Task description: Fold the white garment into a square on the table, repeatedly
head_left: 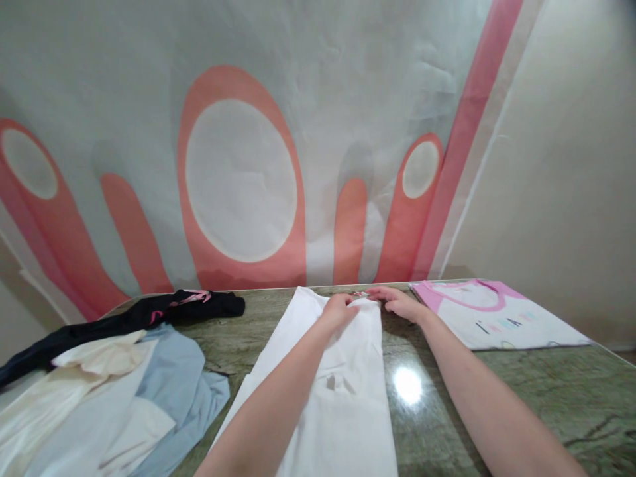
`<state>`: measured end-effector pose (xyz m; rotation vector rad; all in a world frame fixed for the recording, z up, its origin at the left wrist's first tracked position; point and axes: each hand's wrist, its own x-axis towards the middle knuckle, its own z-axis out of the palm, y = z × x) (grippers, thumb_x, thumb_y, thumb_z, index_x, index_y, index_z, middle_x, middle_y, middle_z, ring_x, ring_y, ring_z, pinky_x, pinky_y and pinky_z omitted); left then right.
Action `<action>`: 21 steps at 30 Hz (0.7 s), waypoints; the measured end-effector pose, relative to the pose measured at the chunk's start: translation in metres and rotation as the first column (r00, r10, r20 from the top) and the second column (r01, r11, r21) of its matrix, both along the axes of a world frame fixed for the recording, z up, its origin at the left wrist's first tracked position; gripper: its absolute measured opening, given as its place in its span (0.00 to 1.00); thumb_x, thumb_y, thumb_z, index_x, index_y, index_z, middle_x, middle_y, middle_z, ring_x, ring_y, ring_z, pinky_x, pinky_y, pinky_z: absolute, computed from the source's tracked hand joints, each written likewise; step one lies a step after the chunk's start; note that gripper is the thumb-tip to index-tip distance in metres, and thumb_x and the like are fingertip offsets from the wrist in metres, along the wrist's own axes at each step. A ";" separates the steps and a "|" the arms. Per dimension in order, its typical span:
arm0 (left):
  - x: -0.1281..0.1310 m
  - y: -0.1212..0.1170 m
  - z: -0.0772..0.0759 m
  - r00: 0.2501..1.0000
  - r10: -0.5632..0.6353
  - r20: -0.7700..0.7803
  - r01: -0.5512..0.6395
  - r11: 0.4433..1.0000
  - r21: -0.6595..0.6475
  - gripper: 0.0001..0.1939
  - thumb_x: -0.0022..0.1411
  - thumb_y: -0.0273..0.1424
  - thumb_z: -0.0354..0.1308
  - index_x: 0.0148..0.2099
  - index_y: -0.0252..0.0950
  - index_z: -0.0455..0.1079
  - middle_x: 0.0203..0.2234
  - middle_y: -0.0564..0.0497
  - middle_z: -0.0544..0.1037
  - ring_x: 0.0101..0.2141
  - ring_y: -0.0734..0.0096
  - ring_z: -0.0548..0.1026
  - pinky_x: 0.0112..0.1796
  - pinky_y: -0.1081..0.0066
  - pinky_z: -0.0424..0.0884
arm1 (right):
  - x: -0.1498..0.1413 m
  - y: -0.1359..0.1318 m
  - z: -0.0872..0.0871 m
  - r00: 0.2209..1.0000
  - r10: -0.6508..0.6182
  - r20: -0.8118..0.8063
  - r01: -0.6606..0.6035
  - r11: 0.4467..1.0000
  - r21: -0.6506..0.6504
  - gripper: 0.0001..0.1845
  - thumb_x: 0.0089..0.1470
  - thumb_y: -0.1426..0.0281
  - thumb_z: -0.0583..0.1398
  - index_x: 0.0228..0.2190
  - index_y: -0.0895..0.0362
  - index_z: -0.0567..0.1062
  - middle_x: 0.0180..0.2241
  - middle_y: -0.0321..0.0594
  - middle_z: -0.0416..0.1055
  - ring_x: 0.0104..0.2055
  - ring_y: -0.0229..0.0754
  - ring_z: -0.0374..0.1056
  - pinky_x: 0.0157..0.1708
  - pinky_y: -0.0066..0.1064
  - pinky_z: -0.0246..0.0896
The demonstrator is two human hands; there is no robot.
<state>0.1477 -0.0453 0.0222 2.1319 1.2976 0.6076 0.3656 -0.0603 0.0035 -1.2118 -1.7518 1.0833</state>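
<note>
A white shirt [348, 404] lies folded into a long strip on the table, its far edge near the backdrop. My left hand [338, 311] is on that far edge, with its fingers bent and closed on the cloth; the fingertips are partly hidden. My right hand [399, 305] reaches the far right corner of the shirt, fingers stretched out and touching the edge. Between the hands a small reddish patch shows at the edge, too small to make out. Wrinkles and a small raised fold mark the middle of the shirt.
To the left lies a loose heap of cream and light blue clothes [173, 371], with a black garment [213, 305] behind it. A folded white and pink shirt [521, 324] lies at the right. The marbled table [437, 411] ends at a printed backdrop [318, 99].
</note>
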 end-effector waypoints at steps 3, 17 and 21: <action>-0.003 -0.001 0.003 0.995 -0.034 0.089 0.033 0.999 0.011 0.10 0.56 0.31 0.54 0.36 0.31 0.71 0.31 0.50 0.76 0.32 0.69 0.72 0.32 0.75 0.65 | -0.004 0.002 -0.002 1.000 0.006 -0.002 -0.006 1.000 0.026 0.38 0.27 0.83 0.48 0.45 0.55 0.69 0.44 0.38 0.73 0.49 0.43 0.65 0.50 0.36 0.56; -0.009 0.007 -0.004 0.992 0.037 0.119 -0.048 0.995 0.086 0.09 0.58 0.32 0.53 0.36 0.33 0.71 0.33 0.48 0.76 0.35 0.67 0.72 0.38 0.72 0.64 | 0.001 0.014 -0.020 0.980 -0.173 0.097 0.156 0.975 0.157 0.20 0.45 0.74 0.56 0.43 0.56 0.69 0.36 0.38 0.71 0.40 0.41 0.66 0.45 0.35 0.57; -0.011 0.007 -0.007 0.994 0.086 0.070 -0.093 0.990 0.105 0.08 0.59 0.32 0.51 0.36 0.34 0.70 0.34 0.46 0.76 0.36 0.64 0.72 0.39 0.70 0.63 | -0.001 0.014 -0.019 0.977 -0.200 0.081 0.183 0.967 0.180 0.15 0.47 0.69 0.58 0.40 0.57 0.70 0.33 0.38 0.71 0.37 0.40 0.65 0.42 0.34 0.59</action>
